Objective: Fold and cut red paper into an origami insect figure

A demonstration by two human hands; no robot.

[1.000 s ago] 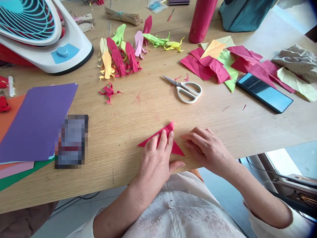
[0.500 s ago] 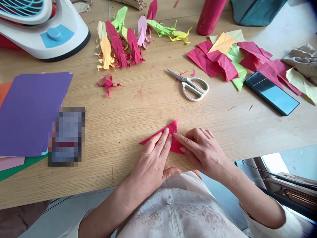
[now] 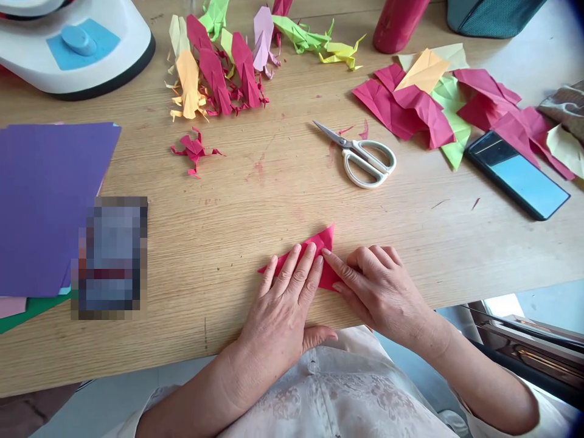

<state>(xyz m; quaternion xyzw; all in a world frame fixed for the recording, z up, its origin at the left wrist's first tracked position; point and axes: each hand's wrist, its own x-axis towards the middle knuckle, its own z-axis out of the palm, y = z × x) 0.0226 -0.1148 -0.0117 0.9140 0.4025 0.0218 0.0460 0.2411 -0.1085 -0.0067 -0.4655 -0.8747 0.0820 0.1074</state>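
A piece of red folded paper [image 3: 329, 235] lies on the wooden table near its front edge. My left hand [image 3: 281, 307] rests flat across it with the fingers spread, and covers much of its middle and lower left. From the right, my right hand [image 3: 378, 291] holds the paper: its index fingertip presses on the surface close to the left fingers, and the thumb is at the right edge. The other right fingers are curled in. White-handled scissors [image 3: 368, 163] lie beyond the hands, blades partly toward the left.
Several folded paper figures [image 3: 214, 73] stand at the back, with a small red one [image 3: 194, 149] nearer. Purple paper sheets [image 3: 50, 201] and a pixelated object [image 3: 113, 255] are left. Creased papers [image 3: 410, 106], a phone [image 3: 520, 175] and a red cylinder [image 3: 399, 24] are right.
The camera view has shifted slightly. My left fingers have spread wider over the red paper. My right index finger stays pressed on it.
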